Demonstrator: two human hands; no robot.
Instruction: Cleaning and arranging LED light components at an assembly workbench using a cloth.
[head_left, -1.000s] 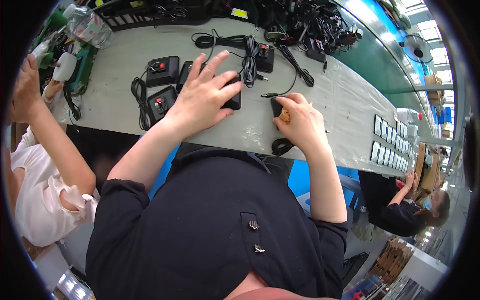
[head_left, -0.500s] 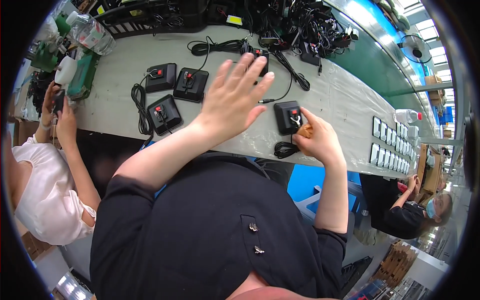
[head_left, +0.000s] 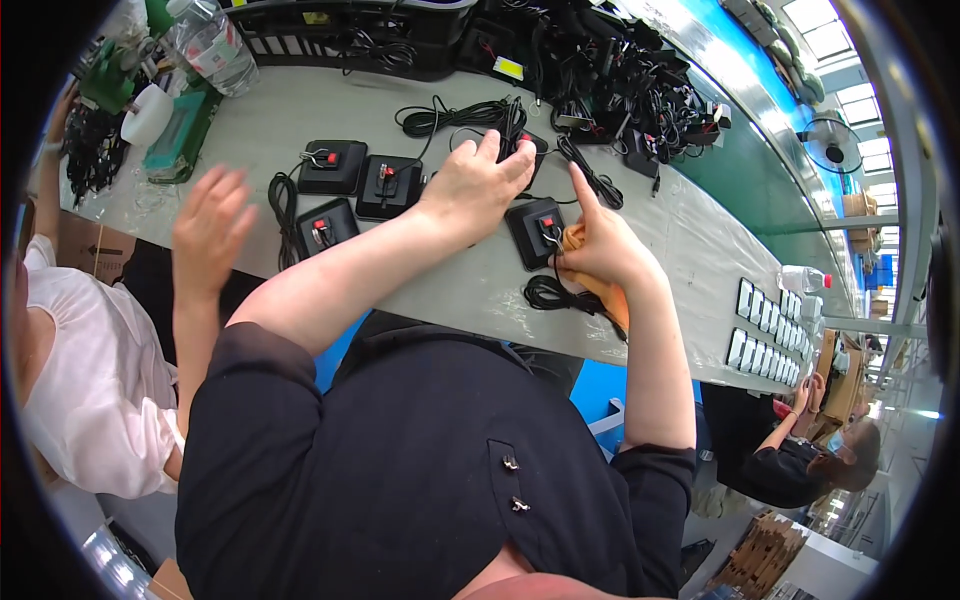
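Note:
My left hand (head_left: 475, 190) reaches over the table with its fingers bent and slightly apart. Its fingertips are beside a black square device with a red part (head_left: 528, 143), partly hidden by the hand and a cable coil; I see nothing held. My right hand (head_left: 605, 240) is closed around an orange cloth (head_left: 603, 293), its index finger pointing away from me. Just left of that hand lies another black square device (head_left: 530, 236) with a red part and a metal hook. Its coiled black cable (head_left: 556, 294) rests near the table's front edge.
Several similar black devices (head_left: 333, 166) lie on the left of the grey table (head_left: 440, 285). Tangled cables (head_left: 620, 90) and a black crate (head_left: 340, 45) fill the back. Rows of small white pieces (head_left: 765, 330) stand right. One person (head_left: 90, 370) sits left, another (head_left: 815, 460) right.
My left hand has moved slightly right, its spread fingers now bent. My right hand has shifted left, and more of the orange cloth shows. The left neighbour's hand has moved right over the table.

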